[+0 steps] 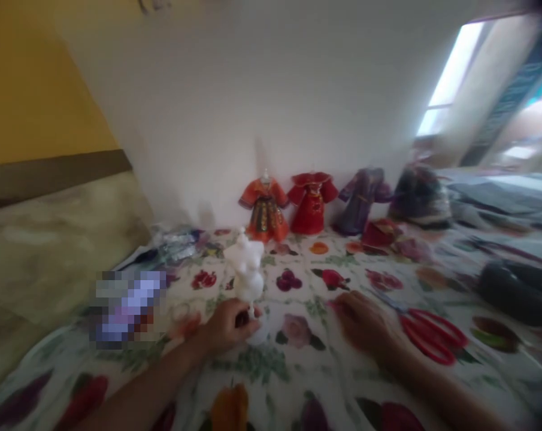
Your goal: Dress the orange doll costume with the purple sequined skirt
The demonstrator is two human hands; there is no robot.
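A small white torso-shaped mannequin stands upright on a thin stem left of the middle. My left hand has its fingers curled round that stem, just above the base. To the right, my right hand rests low over the tablecloth with its fingers bent down. Something small and reddish shows at its fingertips, too blurred to make out. Beside the right hand lie scissors with red handles, their blades pointing away to the upper left.
Miniature dresses in orange, red and purple stand along the white wall. Clear plastic packets lie at the back left. A dark rounded object is at the right on the fruit-patterned tablecloth.
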